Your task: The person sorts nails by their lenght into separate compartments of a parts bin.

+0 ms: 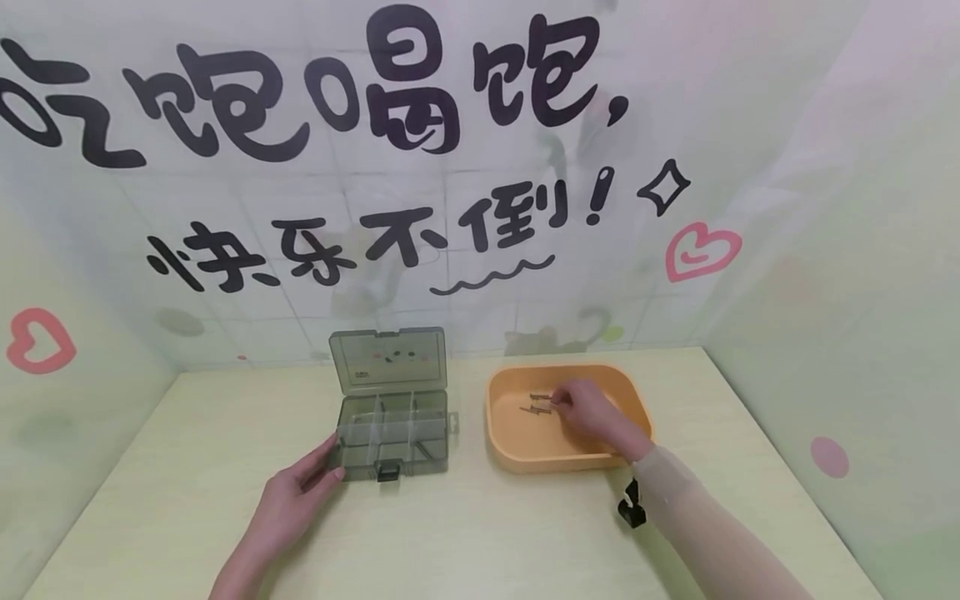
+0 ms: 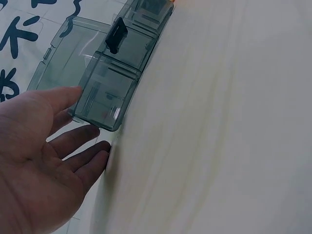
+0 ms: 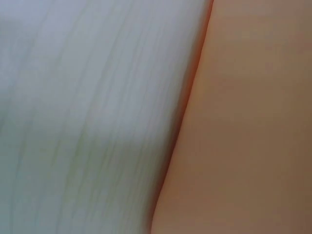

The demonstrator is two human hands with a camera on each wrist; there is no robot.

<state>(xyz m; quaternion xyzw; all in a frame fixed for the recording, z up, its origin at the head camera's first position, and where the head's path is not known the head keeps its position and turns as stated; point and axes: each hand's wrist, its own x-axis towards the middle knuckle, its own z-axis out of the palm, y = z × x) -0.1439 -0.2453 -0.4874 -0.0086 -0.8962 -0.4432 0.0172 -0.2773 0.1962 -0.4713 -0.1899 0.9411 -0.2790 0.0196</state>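
Note:
A grey see-through compartment box stands on the table with its lid raised; a few thin dark pieces lie inside. My left hand is at its left front corner, thumb and fingertips against the wall, the other fingers loosely bent in the left wrist view. In an orange tray to the right lie several small dark screws. Over them reaches my right hand, fingers bent and fingertips right at the screws; I cannot tell whether it pinches one. The right wrist view catches only table and tray side.
The pale wooden table is walled in by printed sheets at the back and both sides. A small black clip-like piece shows beneath the right sleeve. Between box and tray runs a narrow strip of tabletop.

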